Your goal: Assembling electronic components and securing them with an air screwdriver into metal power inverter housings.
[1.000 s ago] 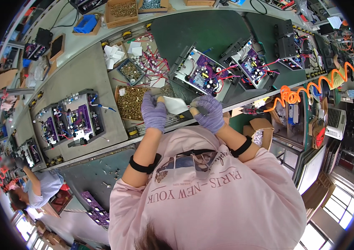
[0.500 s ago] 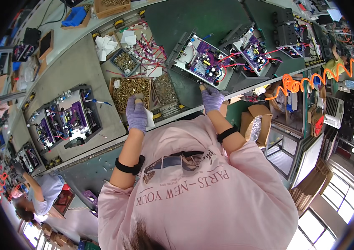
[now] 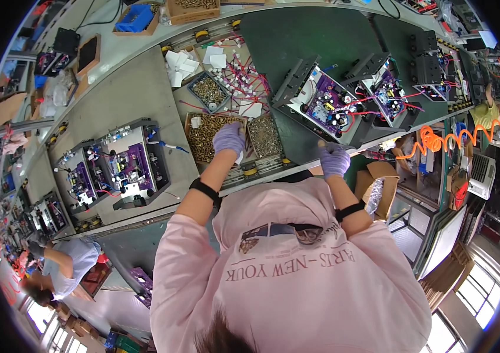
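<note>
The left hand (image 3: 228, 138), in a purple glove, is planted in the cardboard tray of brass screws (image 3: 206, 136), fingers curled down into the heap as if gathering some; whether they pinch any I cannot tell. The tray sits just left of a second screw tray (image 3: 264, 136), both at the near edge where either hand can get to them. The right hand (image 3: 333, 159), also gloved, rests at the near corner of the open metal chassis with a purple circuit board (image 3: 325, 106), fingers closed on something small that cannot be made out. The green-grey tabletop (image 3: 132, 94) is a long assembly line: a similar chassis (image 3: 135, 165) lies to the left, more stand far right, and an orange coiled hose (image 3: 450, 138) hangs at right. Another person (image 3: 64, 267) works at lower left.
</note>
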Demonstrator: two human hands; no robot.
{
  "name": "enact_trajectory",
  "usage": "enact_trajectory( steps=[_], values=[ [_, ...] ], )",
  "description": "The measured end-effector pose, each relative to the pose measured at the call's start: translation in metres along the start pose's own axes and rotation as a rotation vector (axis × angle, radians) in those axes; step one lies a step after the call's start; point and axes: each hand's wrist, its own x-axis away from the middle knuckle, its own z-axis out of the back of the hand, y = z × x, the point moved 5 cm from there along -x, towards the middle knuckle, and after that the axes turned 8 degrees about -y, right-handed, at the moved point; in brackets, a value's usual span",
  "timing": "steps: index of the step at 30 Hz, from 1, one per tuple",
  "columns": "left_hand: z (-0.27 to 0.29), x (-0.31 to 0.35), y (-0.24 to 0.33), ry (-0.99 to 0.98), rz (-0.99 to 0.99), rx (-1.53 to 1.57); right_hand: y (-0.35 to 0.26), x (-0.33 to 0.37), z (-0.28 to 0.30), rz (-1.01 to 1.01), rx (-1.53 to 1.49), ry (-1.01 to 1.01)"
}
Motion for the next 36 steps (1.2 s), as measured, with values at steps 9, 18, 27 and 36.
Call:
enact_trajectory(
  steps=[9, 18, 27, 36],
  values=[
    [-0.038, -0.093, 0.045, -0.506, -0.237, -0.646, 0.031, 0.040, -0.020, 0.195, -0.085, -0.119],
    [0.003, -0.077, -0.018, -0.105, 0.010, -0.148, 0.033, 0.034, -0.034, 0.113, -0.174, -0.311],
    [-0.035, -0.133, 0.026, -0.248, -0.332, -0.528, 0.003, 0.031, -0.031, 0.230, 0.014, -0.479],
    [-0.037, -0.123, 0.030, -0.343, -0.391, -0.608, 0.021, 0.027, -0.033, 0.140, 0.066, -0.549]
  ],
)
